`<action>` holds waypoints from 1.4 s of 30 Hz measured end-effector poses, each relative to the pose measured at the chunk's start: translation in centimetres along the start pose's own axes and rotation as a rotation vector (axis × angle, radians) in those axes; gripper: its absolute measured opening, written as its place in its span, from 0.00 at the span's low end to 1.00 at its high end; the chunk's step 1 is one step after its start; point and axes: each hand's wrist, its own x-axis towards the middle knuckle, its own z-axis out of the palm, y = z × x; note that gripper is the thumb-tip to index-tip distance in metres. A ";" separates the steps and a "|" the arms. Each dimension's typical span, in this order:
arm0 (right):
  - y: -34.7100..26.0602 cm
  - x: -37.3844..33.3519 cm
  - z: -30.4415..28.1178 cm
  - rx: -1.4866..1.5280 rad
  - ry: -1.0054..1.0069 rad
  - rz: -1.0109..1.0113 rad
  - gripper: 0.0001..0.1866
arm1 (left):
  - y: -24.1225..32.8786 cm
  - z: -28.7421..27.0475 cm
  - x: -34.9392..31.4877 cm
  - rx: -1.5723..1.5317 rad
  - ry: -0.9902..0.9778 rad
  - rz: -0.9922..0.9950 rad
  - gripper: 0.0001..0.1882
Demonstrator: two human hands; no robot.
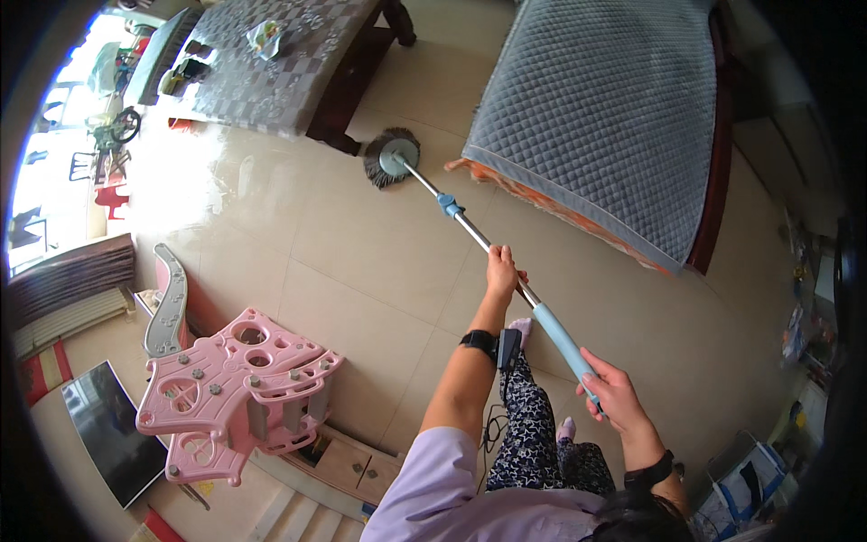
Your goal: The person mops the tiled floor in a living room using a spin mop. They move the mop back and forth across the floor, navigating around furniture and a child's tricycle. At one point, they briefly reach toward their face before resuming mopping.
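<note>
Indoors, gripping a long-handled mop two-handed over a tiled floor. Holding the bare metal pole partway up with the left hand, fingers closed right round it; clasping the pale blue grip near its end with the right hand, fingers bent about it, with how tightly hard to tell. Fitted midway along the pole with a blue collar and ending in a round mop head, pale green in the middle and fringed in dark grey. Resting there on the tiles, just beside the dark leg of a counter under a checked cover, and near the corner of a bed. Spread, on the bed, with blue-grey quilting, and edged below with orange cloth. Dressed in a lilac top and dark trousers patterned with pale stars, with dark bands at both wrists. Flanked at lower left by a pink plastic stand and a dark-screened television.
</note>
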 end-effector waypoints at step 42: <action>55.7 -52.8 -27.8 -0.736 0.493 -0.229 0.28 | -63.6 30.4 -54.0 2.229 -1.989 1.245 0.16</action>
